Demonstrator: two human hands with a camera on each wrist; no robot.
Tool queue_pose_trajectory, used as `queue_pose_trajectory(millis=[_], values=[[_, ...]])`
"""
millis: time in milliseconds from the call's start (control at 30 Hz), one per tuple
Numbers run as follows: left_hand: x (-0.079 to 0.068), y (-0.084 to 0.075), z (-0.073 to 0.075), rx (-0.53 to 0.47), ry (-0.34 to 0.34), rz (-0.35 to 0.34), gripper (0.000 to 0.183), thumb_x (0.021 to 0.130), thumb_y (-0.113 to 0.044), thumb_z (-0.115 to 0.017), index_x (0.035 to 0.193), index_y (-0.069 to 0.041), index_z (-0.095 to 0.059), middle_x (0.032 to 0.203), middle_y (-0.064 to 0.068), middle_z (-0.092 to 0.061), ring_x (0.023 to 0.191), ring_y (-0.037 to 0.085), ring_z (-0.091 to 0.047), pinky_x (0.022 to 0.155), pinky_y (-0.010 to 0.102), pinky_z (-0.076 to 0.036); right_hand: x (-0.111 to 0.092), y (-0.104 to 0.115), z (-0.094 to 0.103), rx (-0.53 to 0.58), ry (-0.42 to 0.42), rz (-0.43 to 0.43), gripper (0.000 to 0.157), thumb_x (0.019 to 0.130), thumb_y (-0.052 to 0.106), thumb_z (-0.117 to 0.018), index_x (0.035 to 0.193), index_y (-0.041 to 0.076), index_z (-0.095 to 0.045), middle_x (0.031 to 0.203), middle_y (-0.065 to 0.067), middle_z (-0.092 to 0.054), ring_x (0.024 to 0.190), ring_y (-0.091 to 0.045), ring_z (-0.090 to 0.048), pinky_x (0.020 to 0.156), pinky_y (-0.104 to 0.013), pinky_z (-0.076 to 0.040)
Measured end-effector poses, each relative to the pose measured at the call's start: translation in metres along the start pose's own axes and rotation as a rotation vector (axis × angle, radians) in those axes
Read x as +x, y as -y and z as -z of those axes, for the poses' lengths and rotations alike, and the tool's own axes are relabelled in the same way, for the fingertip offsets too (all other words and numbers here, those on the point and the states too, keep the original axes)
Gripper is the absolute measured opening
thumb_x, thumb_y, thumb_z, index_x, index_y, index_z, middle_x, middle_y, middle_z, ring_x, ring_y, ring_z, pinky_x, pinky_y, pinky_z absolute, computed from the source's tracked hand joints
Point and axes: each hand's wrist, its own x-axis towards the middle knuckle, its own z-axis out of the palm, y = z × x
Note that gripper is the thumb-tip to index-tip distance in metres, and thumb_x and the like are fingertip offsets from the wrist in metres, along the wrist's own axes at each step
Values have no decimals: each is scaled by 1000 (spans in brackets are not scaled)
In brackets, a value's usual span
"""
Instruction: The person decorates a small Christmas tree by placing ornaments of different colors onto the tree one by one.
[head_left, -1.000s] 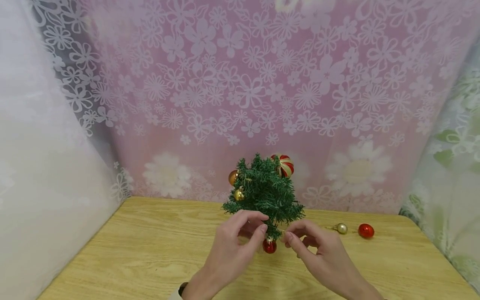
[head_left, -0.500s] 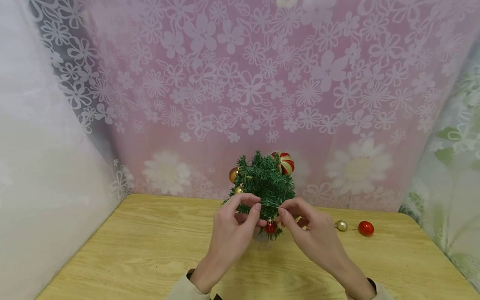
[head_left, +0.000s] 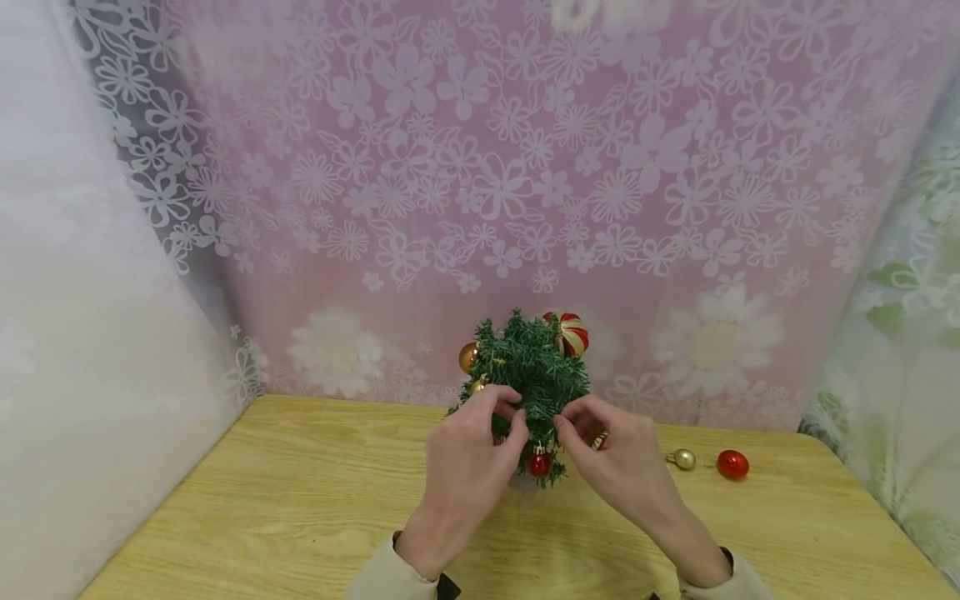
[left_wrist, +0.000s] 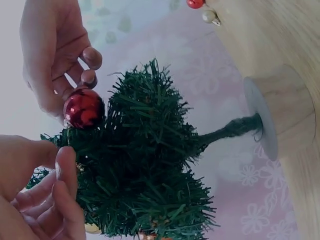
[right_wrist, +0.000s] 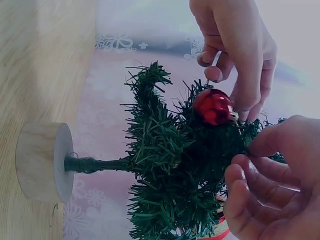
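A small green artificial Christmas tree stands between both hands. On its near side hangs a shiny red bauble with a gold cap. The right hand pinches the bauble's thin gold string between thumb and index fingertips, at the tree's right front. The left hand is at the left front, thumb and fingertips bent close to the same branch; whether they hold the string I cannot tell. In the left wrist view, a short stretch of string shows between the bauble and the fingertips. Needles hide parts of the fingers.
An orange-gold bauble, a small gold bauble and a red-and-gold striped ball hang on the tree. A pale gold bauble and a red bauble lie on the wooden table. The tree has a round wooden base.
Both hands have risen with the red bauble and moved in against the tree. The string, stretched between them earlier, no longer shows in the head view. The left thumb and index tips stand farther apart.
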Motion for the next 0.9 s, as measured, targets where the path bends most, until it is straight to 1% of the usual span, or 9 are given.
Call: queue_pose_trajectory(millis=[100, 167, 333, 400, 433, 500, 600, 767, 900], values=[[-1, 0, 0, -19, 54, 16, 19, 93, -17, -74, 111, -16, -69, 81, -6, -73, 45, -10, -36, 40, 11, -28, -1, 0, 1, -5, 24, 10, 14, 92, 6, -73, 88, 19, -72, 65, 15, -60, 56, 4, -52, 51, -22, -47], [-2, 1, 0, -39, 85, 24, 21, 93, -17, -74, 113, -15, -68, 80, -5, -73, 45, -11, -36, 39, 11, -28, -2, -1, 2, -8, 23, 39, 17, 91, 4, -74, 87, 21, -72, 64, 18, -58, 57, 5, -50, 51, -21, -46], [-2, 1, 1, -93, 133, 45, 23, 94, -16, -73, 116, -16, -66, 82, -6, -74, 44, -11, -36, 38, 14, -29, -6, -4, 2, -25, -23, 198, 25, 82, -3, -80, 86, 21, -72, 65, 18, -52, 57, 8, -44, 50, -13, -41], [-1, 1, 2, -107, 147, 57, 24, 94, -17, -73, 116, -16, -66, 83, -6, -74, 44, -9, -37, 39, 15, -30, -7, -5, 0, -41, -24, 242, 27, 79, -4, -81, 85, 20, -71, 64, 18, -50, 56, 9, -40, 50, -12, -39], [-1, 1, 3, -107, 151, 60, 24, 94, -17, -73, 117, -16, -66, 83, -6, -74, 44, -9, -37, 39, 16, -31, -8, -5, -1, -45, -19, 251, 28, 79, -5, -82, 85, 20, -71, 64, 18, -48, 55, 9, -39, 50, -13, -38], [-1, 1, 3, -109, 160, 66, 23, 94, -18, -73, 116, -17, -67, 83, -7, -74, 44, -8, -37, 40, 16, -31, -9, -5, -2, -48, -5, 240, 28, 79, -5, -81, 84, 20, -70, 63, 18, -46, 55, 9, -37, 50, -14, -37], [-1, 1, 4, -104, 162, 62, 22, 94, -18, -72, 116, -17, -68, 83, -7, -73, 45, -8, -37, 41, 16, -32, -9, -5, -2, -33, 13, 198, 27, 80, -3, -80, 83, 21, -70, 62, 19, -46, 54, 8, -38, 49, -17, -39], [0, 1, 5, -108, 155, 58, 21, 96, -19, -71, 116, -18, -69, 83, -6, -73, 46, -8, -40, 42, 16, -35, -10, -4, 1, 15, 27, 155, 26, 84, -1, -79, 87, 23, -71, 64, 19, -52, 55, 7, -44, 49, -19, -43], [-1, 1, 6, -120, 152, 57, 20, 96, -19, -71, 116, -18, -70, 84, -5, -74, 48, -8, -42, 44, 15, -38, -13, -4, 5, 47, 47, 129, 22, 87, 2, -79, 90, 24, -72, 67, 18, -57, 59, 6, -49, 50, -20, -45]])
